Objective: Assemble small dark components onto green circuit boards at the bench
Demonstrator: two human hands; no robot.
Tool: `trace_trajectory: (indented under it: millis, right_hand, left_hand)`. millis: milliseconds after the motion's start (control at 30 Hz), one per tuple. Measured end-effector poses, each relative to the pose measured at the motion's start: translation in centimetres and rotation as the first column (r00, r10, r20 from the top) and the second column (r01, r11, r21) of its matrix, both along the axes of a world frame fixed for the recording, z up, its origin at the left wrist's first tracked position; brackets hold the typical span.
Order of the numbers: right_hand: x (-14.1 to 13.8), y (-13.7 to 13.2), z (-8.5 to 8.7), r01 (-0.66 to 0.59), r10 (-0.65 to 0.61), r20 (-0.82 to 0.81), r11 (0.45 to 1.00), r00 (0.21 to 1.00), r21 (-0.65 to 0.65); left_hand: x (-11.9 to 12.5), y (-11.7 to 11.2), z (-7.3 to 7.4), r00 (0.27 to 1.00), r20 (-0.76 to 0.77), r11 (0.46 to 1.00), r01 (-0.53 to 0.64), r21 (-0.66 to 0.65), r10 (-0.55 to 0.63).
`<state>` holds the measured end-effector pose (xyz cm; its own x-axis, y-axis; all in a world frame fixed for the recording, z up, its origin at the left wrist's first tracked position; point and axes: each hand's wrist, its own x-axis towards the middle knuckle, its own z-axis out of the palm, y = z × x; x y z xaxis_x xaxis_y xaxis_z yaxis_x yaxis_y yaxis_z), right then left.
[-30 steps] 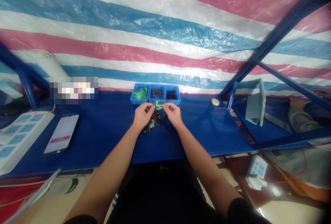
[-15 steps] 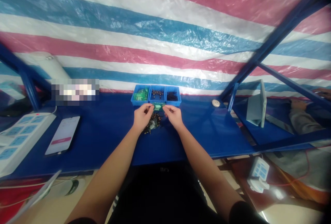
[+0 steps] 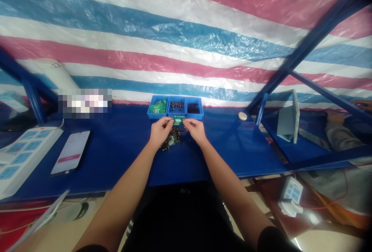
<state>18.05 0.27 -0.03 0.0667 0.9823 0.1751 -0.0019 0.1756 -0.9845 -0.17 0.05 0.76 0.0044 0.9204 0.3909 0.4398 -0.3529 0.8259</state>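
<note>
Between my two hands a small green plastic bag is stretched out just in front of the bins. My left hand pinches its left end, and my right hand pinches its right end. Below it on the blue table lies a pile of small dark and brassy parts, partly hidden by my left hand. Behind stand three joined blue bins: the left bin has green plastic bags in it, the middle bin small brassy parts, the right bin thin black pieces.
A phone and a white power strip lie at the left. Toward the right are a round whitish object, a blue frame post and a tablet in a stand. Another person's hand rests beyond the frame.
Both hands stay in nearly the same place, and the green bag between them has tilted slightly. Nothing else has visibly moved.
</note>
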Motion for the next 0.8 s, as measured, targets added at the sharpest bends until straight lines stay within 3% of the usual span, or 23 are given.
trace_trajectory:
  millis: [233, 400, 567, 800]
  right_hand:
    - [-0.3, 0.1, 0.3, -0.052, 0.038, -0.204, 0.997, 0.978, -0.064]
    - [-0.2, 0.1, -0.1, 0.014, -0.017, -0.123, 1.000, 0.992, -0.023]
    - [-0.2, 0.3, -0.7, 0.033, -0.033, -0.090, 0.999, 0.995, 0.004]
    - [0.1, 0.6, -0.9, 0.058, -0.055, -0.062, 0.997, 0.997, 0.046]
  left_hand:
    - [0.3, -0.3, 0.3, 0.972, 0.216, 0.995, 0.100, -0.032, -0.090]
    - [0.3, -0.2, 0.4, 0.988, 0.153, 0.999, 0.033, 0.027, -0.037]
    - [0.5, -0.1, 0.0, 0.989, 0.145, 1.000, -0.026, -0.017, 0.029]
    - [0.4, 0.2, -0.1, 0.995, 0.102, 1.000, -0.018, 0.002, 0.017]
